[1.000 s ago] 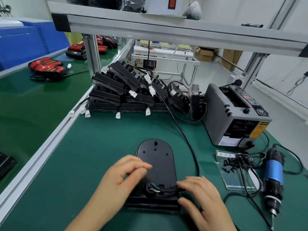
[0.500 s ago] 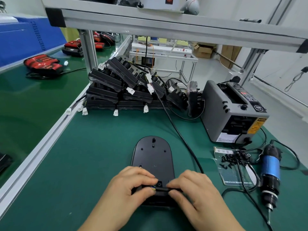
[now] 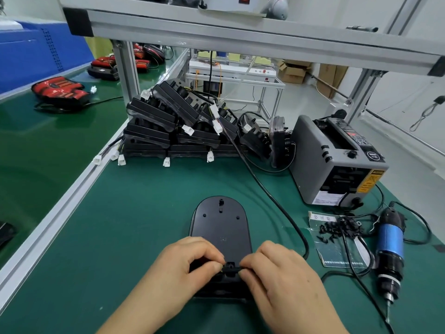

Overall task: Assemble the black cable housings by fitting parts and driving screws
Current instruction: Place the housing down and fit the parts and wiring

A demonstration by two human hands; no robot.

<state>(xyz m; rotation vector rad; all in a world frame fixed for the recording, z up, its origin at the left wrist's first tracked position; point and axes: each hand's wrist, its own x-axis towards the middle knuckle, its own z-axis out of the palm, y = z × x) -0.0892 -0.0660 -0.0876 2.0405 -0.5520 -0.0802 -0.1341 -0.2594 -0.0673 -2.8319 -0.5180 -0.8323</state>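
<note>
- Head view: the green bench mat [image 3: 120,237] carries everything, and the black housing [image 3: 220,227] lies flat on it at near centre. Its long axis runs straight away from the person, with the rounded end far and the squared end near.
- A pile of other housings [image 3: 168,131] at the far edge and a grey tape dispenser [image 3: 337,160] at far right both stand well apart from the work.
- Left hand [image 3: 183,266] and right hand [image 3: 281,273] meet over the housing's near end, one on each side of its centre line. The fingers of both are curled, and their tips pinch the cable [image 3: 277,203] where it crosses that end, across the long axis.
- An electric screwdriver [image 3: 390,244] lies on the right hand's side, well apart from the housing, with its bit pointing towards the person.
- From the right hand the cable loops just beside the housing's right edge and runs away towards the pile.
- Loose screws [image 3: 337,229] lie between the screwdriver and the housing, so the right hand is judged the nearer one for both, leaving the left to steady the part.
- A small raised fitting [image 3: 230,267] sits between the two sets of fingertips. I cannot tell whether the cable is seated in it.
</note>
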